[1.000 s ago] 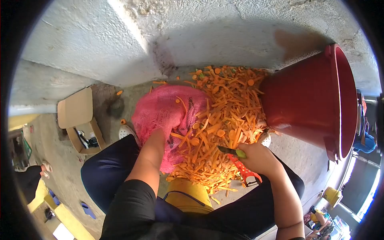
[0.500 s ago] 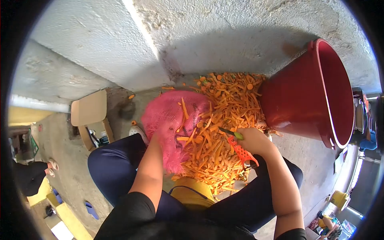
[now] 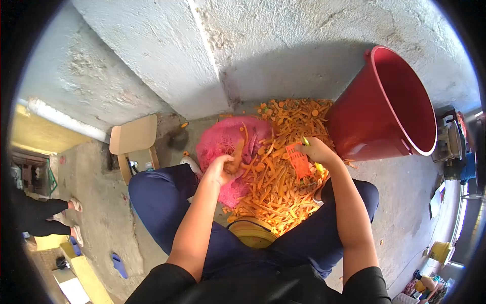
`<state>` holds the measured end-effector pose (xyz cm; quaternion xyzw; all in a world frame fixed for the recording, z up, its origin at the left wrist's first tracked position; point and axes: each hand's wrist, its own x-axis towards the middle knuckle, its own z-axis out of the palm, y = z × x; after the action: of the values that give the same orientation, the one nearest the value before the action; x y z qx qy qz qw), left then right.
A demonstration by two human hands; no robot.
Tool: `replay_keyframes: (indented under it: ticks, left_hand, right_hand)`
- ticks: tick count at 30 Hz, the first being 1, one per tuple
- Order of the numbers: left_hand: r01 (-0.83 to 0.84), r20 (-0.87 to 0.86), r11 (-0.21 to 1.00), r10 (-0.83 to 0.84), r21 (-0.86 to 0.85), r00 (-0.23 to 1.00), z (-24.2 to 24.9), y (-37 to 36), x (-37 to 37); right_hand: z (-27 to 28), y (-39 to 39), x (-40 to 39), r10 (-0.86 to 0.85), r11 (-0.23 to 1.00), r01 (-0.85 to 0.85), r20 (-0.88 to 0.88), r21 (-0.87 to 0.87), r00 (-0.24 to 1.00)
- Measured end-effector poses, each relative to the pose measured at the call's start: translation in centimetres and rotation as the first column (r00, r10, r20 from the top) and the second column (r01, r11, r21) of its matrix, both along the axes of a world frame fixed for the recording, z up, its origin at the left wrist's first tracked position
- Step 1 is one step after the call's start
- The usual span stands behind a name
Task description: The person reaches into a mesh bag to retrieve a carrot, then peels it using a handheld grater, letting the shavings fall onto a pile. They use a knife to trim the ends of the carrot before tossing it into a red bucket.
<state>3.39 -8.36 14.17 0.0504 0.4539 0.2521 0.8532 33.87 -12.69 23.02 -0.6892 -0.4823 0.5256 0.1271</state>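
My left hand (image 3: 218, 169) is closed around an unpeeled, brownish carrot (image 3: 236, 158) that points up and away from me, over a pink mesh sack (image 3: 215, 144). My right hand (image 3: 318, 152) grips an orange perforated plastic tool (image 3: 298, 161); bits of green and yellow show beside the fingers, and its working edge is hidden. Beneath and between both hands spreads a big heap of orange carrot peelings (image 3: 273, 187), with a few round cut ends among them. Close in front of my lap stands a yellow bucket (image 3: 253, 235), partly under the peelings.
A large dark red tub (image 3: 362, 121) leans beside the heap at the right. A rough wall (image 3: 283, 55) rises behind it. To the left sit an open cardboard box (image 3: 134, 137) and a blue slipper (image 3: 119, 266). Another person's legs (image 3: 53, 218) stand at the far left.
My left hand has come up out of the pink sack with a carrot. My right hand has lifted away from me with the orange tool. The view has shifted slightly.
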Motion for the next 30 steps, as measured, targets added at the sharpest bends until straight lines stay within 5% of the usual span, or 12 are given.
replay_keyframes:
  ticks: [2, 4, 7, 13, 17, 23, 25, 26, 30]
  left_hand:
    - [-0.034, 0.046, 0.999, 0.032, 0.043, 0.998, 3.4, -1.7, 1.3]
    - [-0.020, 0.143, 0.997, 0.009, 0.076, 0.990, 6.9, -3.2, 2.6]
    - [0.071, 0.317, 0.992, -0.100, 0.101, 0.943, 9.5, -4.6, 3.2]
    - [0.255, 0.550, 0.964, -0.253, 0.074, 0.796, 9.1, -5.2, 5.2]
    - [0.303, 0.235, 0.943, -0.328, 0.137, 0.915, 11.2, -5.1, 7.3]
    - [0.335, 0.212, 0.940, -0.340, 0.061, 0.916, 8.8, -6.1, 8.8]
    - [0.347, 0.203, 0.937, -0.347, 0.037, 0.916, 8.5, -6.1, 9.3]
    - [0.273, 0.355, 0.962, -0.260, 0.012, 0.898, 8.4, -6.2, 9.4]
    - [0.232, 0.319, 0.972, -0.229, 0.030, 0.920, 8.9, -6.2, 9.8]
  right_hand:
    - [0.3, -0.6, -0.4, -0.223, 0.972, 0.234, -0.302, 0.001, 0.927]
    - [0.1, -1.7, -1.1, -0.351, 0.872, 0.488, -0.653, 0.031, 0.671]
    - [3.4, -2.9, -2.7, -0.511, 0.733, 0.671, -0.741, -0.112, 0.435]
    - [4.6, -4.9, -5.1, -0.506, 0.633, 0.752, -0.834, -0.185, 0.220]
    - [4.6, -5.6, -7.9, -0.557, 0.466, 0.884, -0.764, 0.038, 0.326]
    - [1.6, -5.3, -8.3, -0.610, 0.453, 0.793, -0.507, 0.408, 0.609]
    - [4.1, -5.2, -9.5, -0.625, 0.445, 0.782, -0.474, 0.436, 0.620]
    - [4.6, -5.1, -9.7, -0.642, 0.463, 0.748, -0.401, 0.476, 0.653]
    - [4.7, -4.7, -9.7, -0.675, 0.463, 0.725, -0.327, 0.511, 0.662]
